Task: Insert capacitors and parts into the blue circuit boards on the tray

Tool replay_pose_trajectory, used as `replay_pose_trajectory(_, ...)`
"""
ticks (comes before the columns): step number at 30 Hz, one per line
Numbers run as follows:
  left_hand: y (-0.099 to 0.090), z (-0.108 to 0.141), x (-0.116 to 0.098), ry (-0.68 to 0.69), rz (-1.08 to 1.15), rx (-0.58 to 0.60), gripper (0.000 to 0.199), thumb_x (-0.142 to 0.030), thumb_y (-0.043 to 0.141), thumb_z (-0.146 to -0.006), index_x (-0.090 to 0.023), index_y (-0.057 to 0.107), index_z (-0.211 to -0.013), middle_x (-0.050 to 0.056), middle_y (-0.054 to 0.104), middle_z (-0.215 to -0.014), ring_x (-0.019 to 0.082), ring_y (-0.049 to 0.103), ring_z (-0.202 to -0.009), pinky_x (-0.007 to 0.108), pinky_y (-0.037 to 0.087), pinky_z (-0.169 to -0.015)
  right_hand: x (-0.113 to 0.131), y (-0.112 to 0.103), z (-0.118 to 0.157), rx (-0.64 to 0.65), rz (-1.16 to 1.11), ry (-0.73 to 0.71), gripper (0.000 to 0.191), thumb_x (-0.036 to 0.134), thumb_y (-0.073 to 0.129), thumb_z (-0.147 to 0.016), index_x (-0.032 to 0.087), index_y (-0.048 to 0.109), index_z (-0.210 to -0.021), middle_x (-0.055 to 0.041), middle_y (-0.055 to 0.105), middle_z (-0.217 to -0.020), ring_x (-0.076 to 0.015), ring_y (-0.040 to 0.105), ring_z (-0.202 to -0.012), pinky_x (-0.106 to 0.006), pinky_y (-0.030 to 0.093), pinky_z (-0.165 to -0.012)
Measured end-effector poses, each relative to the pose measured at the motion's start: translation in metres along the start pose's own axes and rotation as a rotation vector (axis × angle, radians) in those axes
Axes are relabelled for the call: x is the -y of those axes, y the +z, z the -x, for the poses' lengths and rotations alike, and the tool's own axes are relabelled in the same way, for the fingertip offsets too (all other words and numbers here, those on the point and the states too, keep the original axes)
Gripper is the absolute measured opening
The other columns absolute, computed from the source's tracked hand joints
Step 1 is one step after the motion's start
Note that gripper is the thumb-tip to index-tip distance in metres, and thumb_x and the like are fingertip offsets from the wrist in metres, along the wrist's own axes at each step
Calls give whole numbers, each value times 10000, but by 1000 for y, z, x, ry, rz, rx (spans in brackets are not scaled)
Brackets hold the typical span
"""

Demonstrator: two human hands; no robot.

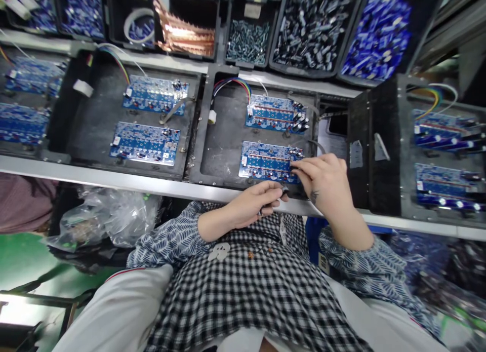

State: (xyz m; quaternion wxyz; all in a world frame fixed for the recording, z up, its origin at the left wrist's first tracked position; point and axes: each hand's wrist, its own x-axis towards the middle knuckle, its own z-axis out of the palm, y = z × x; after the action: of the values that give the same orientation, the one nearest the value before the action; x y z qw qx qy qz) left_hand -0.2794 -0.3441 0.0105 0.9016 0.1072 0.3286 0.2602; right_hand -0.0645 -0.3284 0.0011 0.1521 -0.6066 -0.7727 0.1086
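Observation:
A blue circuit board [266, 162] lies in the near half of a black tray [224, 149]. At its right end my right hand [324, 182] pinches something small and dark against the board, largely hidden by the fingertips. Below the board, over the metal edge, my left hand [258, 202] is closed on small dark parts that stick out at its fingertips. Farther back in the same tray sits a second blue board [271, 111], with black cylindrical parts at its right end and coloured wires at its left.
Behind the trays stand bins of black cylindrical parts [311, 28], small screw-like parts [248, 43], blue parts [377, 35] and copper-coloured strips [188, 38]. Other board trays flank mine. A metal rail [94, 180] runs along the front; plastic bags [110, 218] lie below left.

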Motion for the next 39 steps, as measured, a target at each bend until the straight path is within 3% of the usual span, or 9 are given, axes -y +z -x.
replay_pose_trajectory(4, 1, -4, 5, 65, -93, 16, 219, -242, 758, -871, -136, 566, -869, 26, 606, -783, 62, 416, -604, 151, 235, -497, 17, -3, 18, -30, -345, 66, 328, 417, 606, -952, 275, 703, -1231, -86, 758, -1091, -262, 677, -880, -452, 556, -818)
replay_pose_trajectory(8, 8, -2, 2, -54, -15, 23, 132, -164, 644, -876, -144, 528, -817, -44, 436, -681, 55, 363, -545, 155, 216, -479, 19, 1, 32, -6, -680, 117, 142, 399, 703, -896, 274, 758, -932, -25, 763, -868, -201, 709, -732, -331, 592, -665)
replay_pose_trajectory(12, 14, 3, -3, -228, 58, -10, 258, 68, 463, -671, -124, 528, -830, -11, 480, -772, 56, 482, -608, 165, 272, -508, 0, 16, 31, -190, -580, 317, 213, 439, 782, -799, 243, 754, -875, -28, 764, -807, -203, 726, -684, -345, 630, -688)
replay_pose_trajectory(14, 13, 3, -2, -227, -8, -41, 257, 98, 459, -728, -111, 551, -845, 21, 533, -851, 63, 541, -685, 161, 289, -522, -8, 23, 31, -199, -494, 360, 249, 466, 786, -787, 233, 741, -864, -27, 759, -767, -210, 730, -658, -355, 637, -689)
replay_pose_trajectory(19, 5, 0, 3, -221, -100, 58, 190, -161, 477, -1044, -89, 646, -994, 49, 555, -863, 50, 447, -600, 156, 205, -486, -11, 23, 34, -165, -294, 221, 181, 421, 712, -887, 244, 749, -896, -44, 786, -847, -230, 747, -691, -370, 627, -695)
replay_pose_trajectory(22, 1, -1, 4, -196, -117, 112, 214, -217, 518, -1039, -79, 680, -1019, 0, 463, -786, 33, 295, -529, 160, 159, -477, -9, 20, 33, -168, -220, 67, 117, 334, 670, -934, 246, 743, -916, -49, 794, -929, -233, 758, -782, -368, 615, -737)
replay_pose_trajectory(27, 0, -1, 6, -165, -116, 74, 136, -244, 634, -979, -125, 603, -1036, 26, 561, -843, 42, 345, -553, 143, 159, -468, -3, 16, 29, -156, -117, -158, 179, 247, 583, -999, 235, 740, -913, -77, 788, -1015, -226, 734, -920, -376, 588, -824)
replay_pose_trajectory(33, 2, -3, 8, -157, -79, 55, 226, -266, 523, -1070, -156, 486, -876, -50, 431, -689, 35, 287, -496, 113, 158, -446, 23, -1, 45, -117, -351, -101, 225, 331, 646, -979, 241, 727, -1169, -93, 752, -1113, -222, 726, -954, -372, 605, -825)
replay_pose_trajectory(39, 18, -1, 0, -366, 149, -113, 303, -238, 468, -1092, -131, 523, -813, -41, 399, -676, 38, 324, -487, 108, 251, -434, 9, 0, 41, -141, -381, -31, 164, 377, 651, -963, 244, 746, -969, -46, 752, -881, -194, 705, -745, -328, 593, -716)
